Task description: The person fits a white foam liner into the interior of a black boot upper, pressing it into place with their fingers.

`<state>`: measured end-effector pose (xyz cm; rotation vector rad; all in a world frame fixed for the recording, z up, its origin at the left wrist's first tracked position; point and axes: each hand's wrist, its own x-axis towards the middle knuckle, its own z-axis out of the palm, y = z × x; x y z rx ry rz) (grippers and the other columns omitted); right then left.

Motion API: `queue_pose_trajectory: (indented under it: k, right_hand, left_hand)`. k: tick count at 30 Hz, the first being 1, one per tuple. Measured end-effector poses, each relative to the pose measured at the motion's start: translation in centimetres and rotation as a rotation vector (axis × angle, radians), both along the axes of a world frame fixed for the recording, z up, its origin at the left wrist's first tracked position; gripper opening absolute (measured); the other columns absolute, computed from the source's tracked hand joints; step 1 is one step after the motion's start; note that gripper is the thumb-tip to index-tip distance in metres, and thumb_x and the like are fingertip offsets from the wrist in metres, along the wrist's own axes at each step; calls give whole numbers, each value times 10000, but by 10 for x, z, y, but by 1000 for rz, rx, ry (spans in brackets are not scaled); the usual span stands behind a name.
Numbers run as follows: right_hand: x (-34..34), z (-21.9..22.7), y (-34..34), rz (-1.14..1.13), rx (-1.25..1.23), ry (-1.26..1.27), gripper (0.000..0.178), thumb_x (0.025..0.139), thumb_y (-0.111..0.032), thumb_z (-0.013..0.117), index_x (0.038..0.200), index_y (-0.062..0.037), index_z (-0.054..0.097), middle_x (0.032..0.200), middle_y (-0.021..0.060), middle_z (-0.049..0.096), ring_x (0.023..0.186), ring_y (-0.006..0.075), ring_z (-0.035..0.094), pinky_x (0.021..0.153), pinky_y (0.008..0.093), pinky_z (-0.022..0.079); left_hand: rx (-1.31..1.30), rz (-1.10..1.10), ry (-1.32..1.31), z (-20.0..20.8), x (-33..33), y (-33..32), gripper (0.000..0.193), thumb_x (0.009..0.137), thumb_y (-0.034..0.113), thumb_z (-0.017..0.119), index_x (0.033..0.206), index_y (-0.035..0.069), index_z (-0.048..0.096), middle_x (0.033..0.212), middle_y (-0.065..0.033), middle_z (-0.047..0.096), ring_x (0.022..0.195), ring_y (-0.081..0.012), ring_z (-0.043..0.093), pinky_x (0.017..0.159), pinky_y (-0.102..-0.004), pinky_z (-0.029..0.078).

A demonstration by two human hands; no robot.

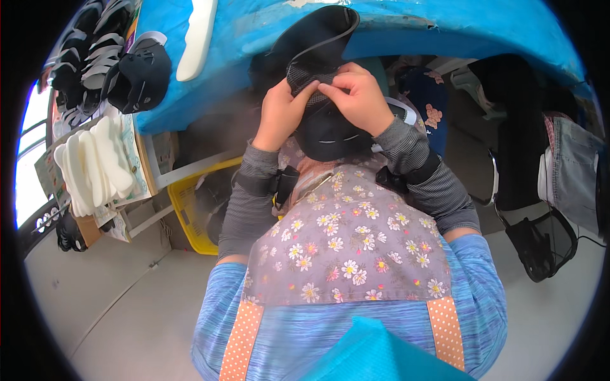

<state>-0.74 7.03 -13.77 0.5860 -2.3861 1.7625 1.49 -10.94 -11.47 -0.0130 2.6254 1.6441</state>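
Note:
Both my hands are raised in front of my lap with their fingertips nearly meeting. My left hand (283,113) pinches the dark mesh edge of what looks like a black shoe upper (323,39). From the other side, my right hand (357,95) grips the same mesh between thumb and fingers. The upper's rounded end stands up beyond my hands, over the table's edge. Below them, a second black piece (333,134) with a thin light line rests on my lap. Whether the two pieces are joined is hidden by my hands.
A blue-covered table (470,24) curves ahead, with a white sole-shaped piece (197,39) on it. Black uppers (141,75) stack at far left, above several white sole shapes (95,162). A yellow crate (184,213) stands by my left arm; a chair (540,244) is at right.

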Motion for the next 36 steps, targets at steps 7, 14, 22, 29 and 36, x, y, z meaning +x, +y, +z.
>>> queue_pose_trajectory:
  k: [7,14,22,29,36]
  right_hand:
    - [-7,3,-3,30,221,-52,268,824,-284,721,682,-57,709,736,105,629,841,273,595,846,414,415]
    - [-10,-2,-5,48,157,-80,285,815,-267,728,670,-24,693,691,124,607,740,290,591,692,414,470]
    - [-5,17,-16,60,197,43,242,827,-252,713,699,-46,701,724,81,613,836,250,596,867,411,400]
    - [-6,5,-5,47,253,-16,260,836,-262,708,694,-45,707,695,84,603,813,257,593,876,410,419]
    - [-8,4,-8,27,258,-58,270,834,-272,709,693,-42,704,691,87,605,812,264,594,886,424,420]
  left_hand:
    - [230,-7,-95,-20,-2,-4,208,944,147,649,1059,-23,681,948,-58,732,855,-93,646,751,-261,507]
    - [238,30,-55,-29,3,-2,218,953,145,637,1084,-25,672,975,-48,726,872,-87,634,775,-255,503]
    - [309,50,59,-17,9,-9,196,941,86,649,1090,-41,669,998,-55,724,904,-99,643,802,-264,520]
    - [263,18,-48,-25,4,-2,196,954,109,636,1081,-37,670,1013,-52,713,910,-93,617,805,-256,498]
    - [426,-19,-107,-40,3,-1,196,961,129,637,1075,-27,673,998,-27,705,905,-81,607,808,-246,488]
